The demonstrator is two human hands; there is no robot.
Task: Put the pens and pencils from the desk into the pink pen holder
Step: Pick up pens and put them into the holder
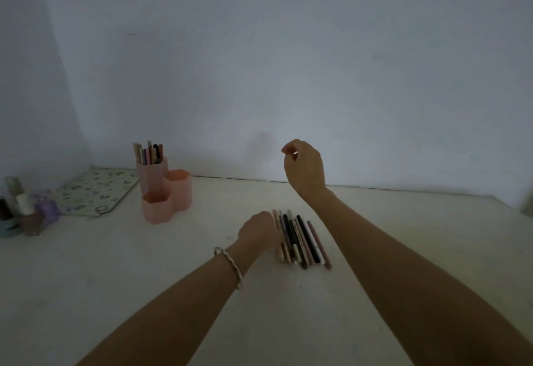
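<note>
A pink pen holder (167, 195) with three hexagonal cups stands at the back left of the desk; its tallest rear cup holds several pens and pencils (150, 153). A row of several pens and pencils (300, 238) lies side by side on the desk in the middle. My left hand (259, 230) rests at the left edge of this row, fingers curled against the outermost pens; whether it grips one is hidden. My right hand (304, 166) hovers above and behind the row, fingers loosely curled, with nothing visible in it.
A patterned flat pad (98, 189) lies in the back left corner by the wall. Small bottles and tape rolls (23, 210) crowd the far left edge. The pale desk (403, 235) meets a plain wall behind.
</note>
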